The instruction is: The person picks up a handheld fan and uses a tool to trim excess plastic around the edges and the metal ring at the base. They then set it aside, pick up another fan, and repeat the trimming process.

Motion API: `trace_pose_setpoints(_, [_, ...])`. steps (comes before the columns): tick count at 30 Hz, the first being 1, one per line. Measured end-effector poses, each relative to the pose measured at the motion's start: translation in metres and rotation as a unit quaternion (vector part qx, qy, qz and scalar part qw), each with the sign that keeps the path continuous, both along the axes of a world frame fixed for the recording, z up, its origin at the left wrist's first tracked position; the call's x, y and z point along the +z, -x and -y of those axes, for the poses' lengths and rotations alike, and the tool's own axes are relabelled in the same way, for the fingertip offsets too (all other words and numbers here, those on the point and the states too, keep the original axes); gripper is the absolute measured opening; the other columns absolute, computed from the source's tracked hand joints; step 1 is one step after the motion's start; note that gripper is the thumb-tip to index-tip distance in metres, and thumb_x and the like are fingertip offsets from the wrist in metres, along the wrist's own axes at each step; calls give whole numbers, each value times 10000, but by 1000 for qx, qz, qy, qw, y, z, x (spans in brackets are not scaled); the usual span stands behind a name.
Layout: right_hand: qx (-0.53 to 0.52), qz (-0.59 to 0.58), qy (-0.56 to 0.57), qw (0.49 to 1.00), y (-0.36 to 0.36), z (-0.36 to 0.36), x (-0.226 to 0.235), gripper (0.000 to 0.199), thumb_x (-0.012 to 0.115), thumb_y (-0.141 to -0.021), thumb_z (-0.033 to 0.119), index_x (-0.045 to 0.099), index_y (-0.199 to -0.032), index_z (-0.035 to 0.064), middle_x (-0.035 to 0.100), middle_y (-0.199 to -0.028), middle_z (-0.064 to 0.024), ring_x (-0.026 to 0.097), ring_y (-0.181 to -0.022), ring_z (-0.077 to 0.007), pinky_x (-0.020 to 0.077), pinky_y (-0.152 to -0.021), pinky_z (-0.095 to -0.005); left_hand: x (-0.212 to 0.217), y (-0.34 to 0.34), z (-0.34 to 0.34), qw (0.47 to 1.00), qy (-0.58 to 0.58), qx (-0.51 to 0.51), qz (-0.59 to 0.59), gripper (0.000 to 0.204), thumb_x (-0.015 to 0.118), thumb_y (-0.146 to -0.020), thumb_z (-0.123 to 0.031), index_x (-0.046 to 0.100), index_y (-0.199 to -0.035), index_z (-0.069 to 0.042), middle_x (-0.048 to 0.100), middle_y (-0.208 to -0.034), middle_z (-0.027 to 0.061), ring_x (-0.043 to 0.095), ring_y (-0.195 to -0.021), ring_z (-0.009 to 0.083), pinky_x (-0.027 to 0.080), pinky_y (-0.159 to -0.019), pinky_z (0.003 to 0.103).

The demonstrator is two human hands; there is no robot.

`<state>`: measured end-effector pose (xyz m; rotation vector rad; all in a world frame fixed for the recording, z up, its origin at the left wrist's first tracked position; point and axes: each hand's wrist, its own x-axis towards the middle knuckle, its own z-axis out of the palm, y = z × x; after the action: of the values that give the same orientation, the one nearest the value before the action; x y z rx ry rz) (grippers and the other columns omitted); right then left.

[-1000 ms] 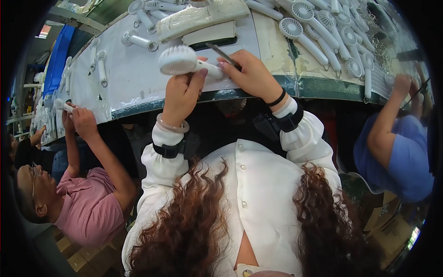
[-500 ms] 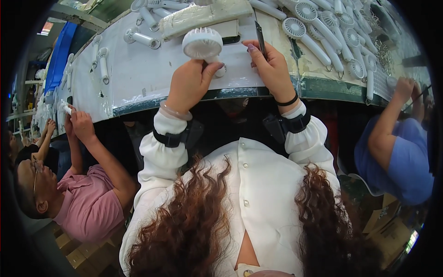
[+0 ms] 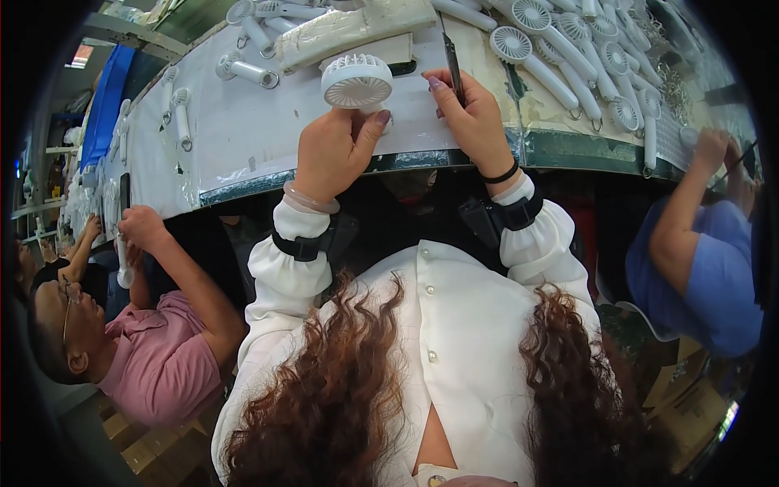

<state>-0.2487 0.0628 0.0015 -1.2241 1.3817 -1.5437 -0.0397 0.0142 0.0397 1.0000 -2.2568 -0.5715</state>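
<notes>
My left hand [image 3: 333, 154] is closed around the handle of a white handheld fan [image 3: 357, 83]. The fan's round caged head faces up and toward me, above the thumb; most of its handle is hidden by my fingers. In my right hand [image 3: 475, 122] is a slim black pointed tool [image 3: 454, 71], pinched between thumb and fingers, its tip pointing away from me. Whether it is a knife or tweezers I cannot make out. The two hands are apart, both over the near edge of the white-covered table [image 3: 243, 134].
A long whitish wrapped block [image 3: 353, 36] lies beyond the fan. Many white fans [image 3: 540, 61] are heaped at the far right, with several more [image 3: 247, 71] at the left. A person in pink [image 3: 166, 357] sits to my left, another in blue [image 3: 698, 252] to my right.
The fan in my left hand has tipped so its grille shows more toward me. My right hand has shifted slightly left, still holding the tool. The person at left has lowered a white fan.
</notes>
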Motion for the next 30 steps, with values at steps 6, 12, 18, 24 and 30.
trace_pose_setpoints(6, [-3, -10, 1, 1000, -1, -1, -1, 227, 602, -1007, 168, 681, -1161, 22, 630, -857, 32, 547, -740, -57, 458, -677, -209, -6, -3, -2, 1000, -10, 0, -7, 430, 659, -948, -437, 609, -974, -11, 661, -699, 115, 644, -622, 323, 490, -583, 405])
trace_pose_setpoints(12, [2, -2, -1, 1000, -1, -1, 1, 230, 612, -1002, 175, 682, -1158, 21, 627, -849, 30, 546, -740, -57, 458, -675, -209, -7, -6, -4, 996, -38, 35, 67, 535, 764, -845, -506, 564, -896, -12, 607, -648, 82, 616, -579, 289, 482, -556, 393])
trace_pose_setpoints(18, [2, -9, -9, 1000, 0, -1, 0, 229, 616, -1001, 179, 684, -1153, 21, 624, -842, 30, 547, -737, -58, 459, -673, -210, -5, -8, -10, 992, -44, 51, 111, 583, 818, -776, -523, 542, -863, -16, 575, -639, 71, 599, -566, 286, 480, -549, 390])
trace_pose_setpoints(24, [2, -10, -6, 1000, 0, 0, 1, 223, 618, -999, 172, 684, -1151, 22, 619, -835, 31, 544, -732, -58, 459, -673, -211, -12, -7, -6, 996, -26, 58, 59, 555, 849, -752, -480, 579, -896, -17, 614, -760, 102, 627, -658, 287, 492, -594, 383])
trace_pose_setpoints(30, [3, -9, -5, 1000, 1, 0, 1, 216, 613, -1000, 161, 684, -1150, 23, 617, -827, 32, 543, -733, -57, 459, -673, -212, -14, -1, -3, 999, -13, 37, -9, 461, 864, -759, -377, 628, -923, -17, 635, -879, 120, 634, -744, 291, 517, -664, 378])
